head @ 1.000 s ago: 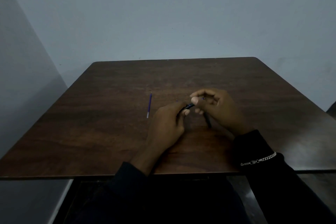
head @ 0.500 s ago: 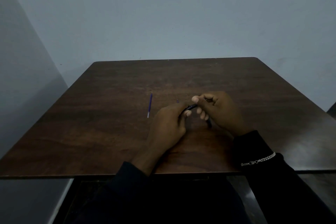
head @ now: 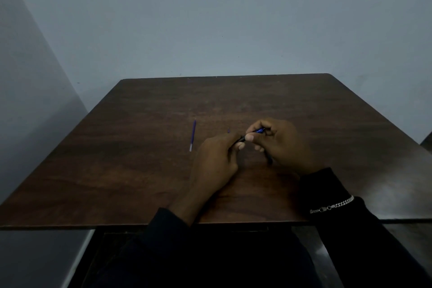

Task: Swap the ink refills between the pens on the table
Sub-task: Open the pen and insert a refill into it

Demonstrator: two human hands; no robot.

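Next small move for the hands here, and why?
Likely pull the right hand away from the left hand, drawing the blue piece out of the dark barrel. Each hand pinches its part near the joint, and one refill already lies loose on the table.

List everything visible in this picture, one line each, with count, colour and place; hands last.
table: one, dark brown, centre of view.
ink refill: one, purple-blue, lying on table, left of centre.
small piece: one, purplish, on table right of the ink refill; too small to identify.
pen barrel: one, black, held near table centre.
blue part: one, blue, at the pen barrel's end.
dark rod: one, blackish, under right hand, mostly hidden.
bracelet: one, silver, right wrist.
left hand: one, grips pen barrel.
right hand: one, pinches blue part.
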